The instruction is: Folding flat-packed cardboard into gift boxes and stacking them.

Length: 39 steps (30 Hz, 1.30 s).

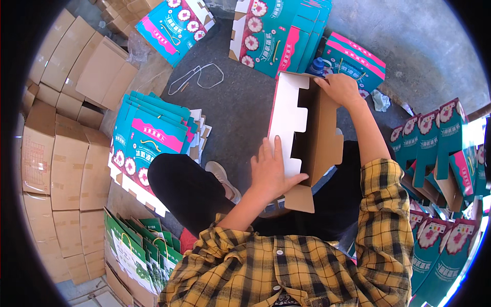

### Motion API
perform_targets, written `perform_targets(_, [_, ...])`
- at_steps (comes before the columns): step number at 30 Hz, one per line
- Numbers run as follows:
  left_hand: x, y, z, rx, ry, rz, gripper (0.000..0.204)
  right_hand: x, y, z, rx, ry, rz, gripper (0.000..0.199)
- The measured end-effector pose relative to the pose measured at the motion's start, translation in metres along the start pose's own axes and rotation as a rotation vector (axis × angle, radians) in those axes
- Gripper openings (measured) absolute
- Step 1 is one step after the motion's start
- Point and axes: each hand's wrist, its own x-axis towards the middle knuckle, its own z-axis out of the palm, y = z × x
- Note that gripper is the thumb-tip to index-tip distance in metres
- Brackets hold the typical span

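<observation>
An unfolded cardboard box stands upright between my legs, its mouth facing me and its inside plain brown. White tabbed flaps run along its left side, and a small brown flap sticks out at the near end. My left hand lies on the white flap with fingers stretched and thumb out toward the near corner. At the far right corner my right hand grips the box edge, thumb inside the rim and fingers bent over the outside. The box's printed outer faces are mostly hidden.
Flat teal printed cartons lie stacked at the left; more stand far ahead. Brown boxes are piled along the left, above green-white bags. Teal boxes fill the right. A blue-capped bottle and white cord lie beyond.
</observation>
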Motion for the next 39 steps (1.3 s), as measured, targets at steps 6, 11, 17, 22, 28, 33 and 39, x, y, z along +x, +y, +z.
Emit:
perform_targets(6, [0.056, 0.006, 0.002, 0.067, -0.007, -0.143, 0.105, -0.004, 0.007, 0.013, 0.047, 0.121, -0.02, 0.051])
perform_targets(11, [0.09, 0.001, 0.007, 0.103, -0.022, -0.213, 0.084, -0.006, 0.005, 0.005, 0.087, 0.136, -0.032, 0.046])
perform_targets(17, [0.1, -0.072, -0.009, -0.511, 0.115, -0.09, 0.043, -0.002, -0.003, -0.004, 0.141, 0.026, 0.103, 0.039])
perform_targets(22, [0.101, -0.073, -0.011, -1.297, 0.064, -0.247, 0.039, -0.004, -0.006, 0.004, 0.58, -0.136, -0.051, 0.038])
perform_targets(28, [0.113, -0.068, 0.006, -1.48, 0.059, -0.21, 0.04, -0.019, -0.055, 0.013, 1.163, -0.514, 0.021, 0.046])
perform_targets(33, [0.103, -0.016, 0.0, -1.642, -0.104, -0.065, 0.064, -0.029, -0.058, 0.001, 1.047, -0.596, 0.022, 0.073])
perform_targets(39, [0.092, 0.005, 0.059, -1.248, -0.071, 0.208, 0.056, -0.031, -0.038, 0.006, 0.861, -0.596, 0.008, 0.064])
